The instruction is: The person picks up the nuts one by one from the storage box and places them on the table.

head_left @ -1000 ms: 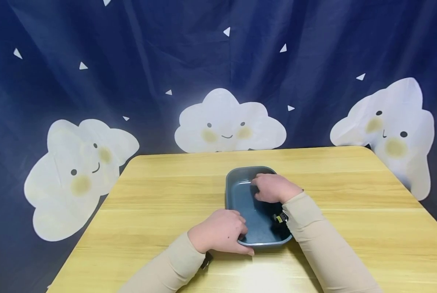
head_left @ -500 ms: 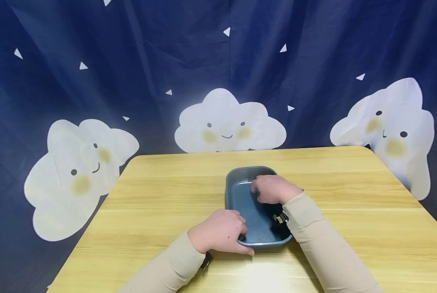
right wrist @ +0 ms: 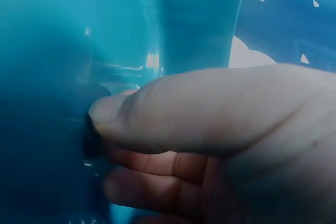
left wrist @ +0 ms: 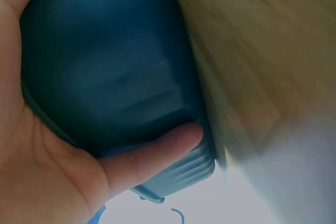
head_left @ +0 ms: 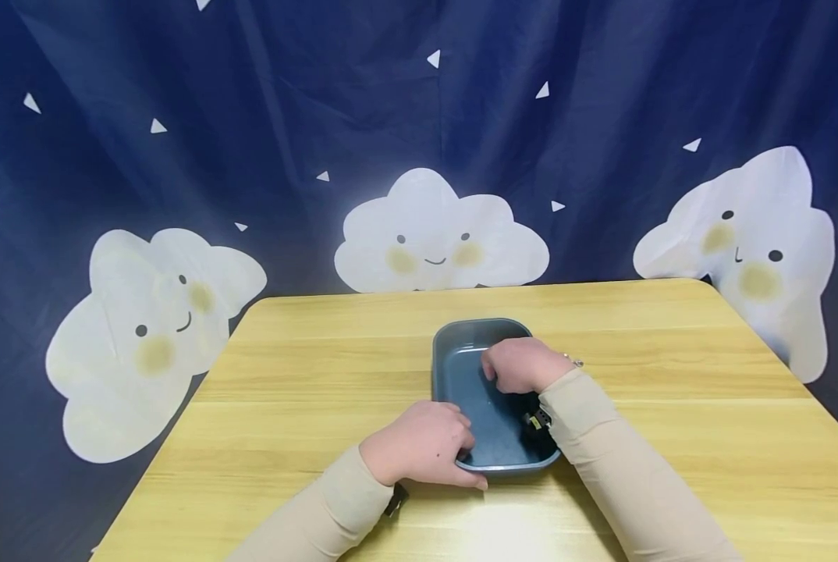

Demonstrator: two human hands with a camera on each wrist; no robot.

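A deep, dark blue-grey plastic tray [head_left: 485, 421] with rounded corners lies lengthwise on the table. My left hand [head_left: 422, 443] grips its near left corner, fingers over the rim and thumb outside; in the left wrist view the thumb [left wrist: 157, 153] lies along the outer wall. Inside the tray, towards its far right, my right hand [head_left: 527, 365] has its fingers curled and its thumb against them. At that thumb's tip in the right wrist view is a small dark thing [right wrist: 92, 135], apparently pinched; its kind is unclear. The right forearm hides part of the tray's right side.
The light wooden table [head_left: 307, 367] extends on both sides of the tray. Behind it hangs a dark blue curtain [head_left: 285, 94] with white smiling clouds and small triangles. A small black device [head_left: 540, 420] sits under the right cuff, another [head_left: 395, 499] under the left.
Inside the tray my right hand has drawn slightly nearer to me, its fingers curling closer together. The left hand and the tray stay where they were.
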